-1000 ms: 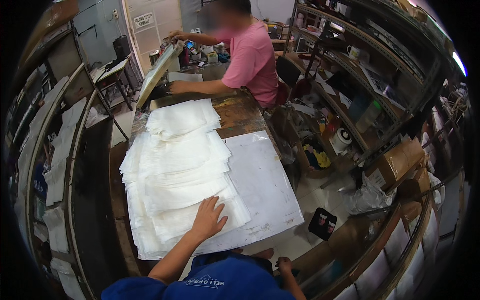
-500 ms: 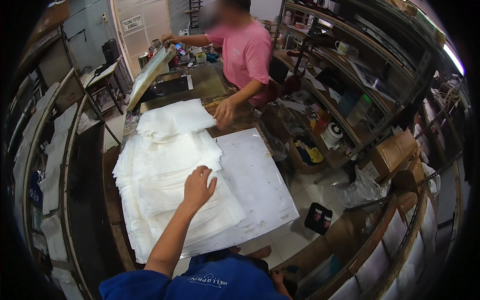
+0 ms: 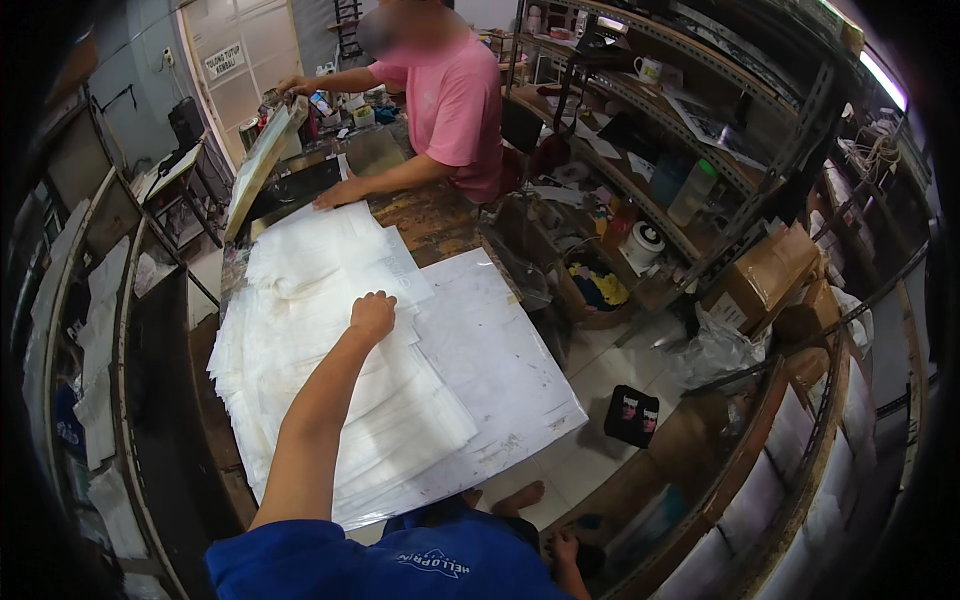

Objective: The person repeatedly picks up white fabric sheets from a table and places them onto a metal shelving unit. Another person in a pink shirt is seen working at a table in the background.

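My left hand [image 3: 373, 316] is over a broad, layered stack of thin white sheets [image 3: 330, 370], near its right side. Its fingers are curled down and closed; whatever lies between them is hidden. The stack overlaps a larger, flat white board [image 3: 500, 345] with scuffed edges. Low at the picture's bottom edge, my right hand [image 3: 563, 547] hangs beside my body, its fingers too small and dim to read. Across the table a person in a pink shirt [image 3: 453, 105] grips a tilted, framed screen [image 3: 262, 165] with one hand. Their other hand [image 3: 340, 193] lies at the far end of the sheets.
Metal shelving [image 3: 690, 110] with papers and containers runs along the right. Cardboard boxes [image 3: 765, 265] and a clear plastic bag [image 3: 715, 350] sit below it. Racks holding white sheets [image 3: 100, 370] line the left. A black item [image 3: 632, 416] lies on the tiled floor.
My left hand has moved forward and left over the stack, its spread fingers now curled. The co-worker's near hand has shifted to the sheets' far edge. The whole view has shifted slightly.
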Demonstrator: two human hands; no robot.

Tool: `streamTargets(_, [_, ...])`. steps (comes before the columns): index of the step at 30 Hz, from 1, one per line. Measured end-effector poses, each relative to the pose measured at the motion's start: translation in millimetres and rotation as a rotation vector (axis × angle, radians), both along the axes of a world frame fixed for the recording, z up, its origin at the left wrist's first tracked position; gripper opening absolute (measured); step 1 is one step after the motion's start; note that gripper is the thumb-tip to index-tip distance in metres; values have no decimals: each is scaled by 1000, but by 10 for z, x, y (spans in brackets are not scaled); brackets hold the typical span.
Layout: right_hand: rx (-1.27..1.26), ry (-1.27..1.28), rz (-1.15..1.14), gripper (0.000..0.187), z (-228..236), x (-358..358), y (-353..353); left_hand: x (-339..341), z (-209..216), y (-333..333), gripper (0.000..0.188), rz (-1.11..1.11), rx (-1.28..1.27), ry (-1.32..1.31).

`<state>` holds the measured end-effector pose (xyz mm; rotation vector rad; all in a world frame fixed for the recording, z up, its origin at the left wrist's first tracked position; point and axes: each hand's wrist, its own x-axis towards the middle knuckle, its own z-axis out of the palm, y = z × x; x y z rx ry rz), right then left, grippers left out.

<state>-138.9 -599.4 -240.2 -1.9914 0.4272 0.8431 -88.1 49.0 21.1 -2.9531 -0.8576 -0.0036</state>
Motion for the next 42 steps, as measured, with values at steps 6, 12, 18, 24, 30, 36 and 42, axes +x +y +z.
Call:
streamTargets(6, [60, 31, -195, 28, 273, -138, 89, 106, 109, -151, 18, -140, 66, -97])
streamTargets(12, [429, -122, -372, 23, 1296, 275, 853, 447, 121, -1415, 11, -617, -120, -320])
streamTargets(18, [731, -227, -482, 31, 2187, 586, 1283, 528, 15, -3192, 6, -1129, -418, -414])
streamTargets(24, [475, -339, -622, 21, 2168, 326, 986, 207, -233, -4054, 11, -1348, -558, -248])
streamTargets(30, [236, -301, -450, 21, 1851, -64, 548, -60, -421, -4362, 13, -1468, -658, -15])
streamTargets(36, [126, -391, -435, 14, 1952, 166, -446, 26, 16, -4012, 18, -1206, -879, -170])
streamTargets(42, [-159, -475, -1003, 23, 2209, 100, -2055, 140, 62, -3221, 28, -875, -558, -232])
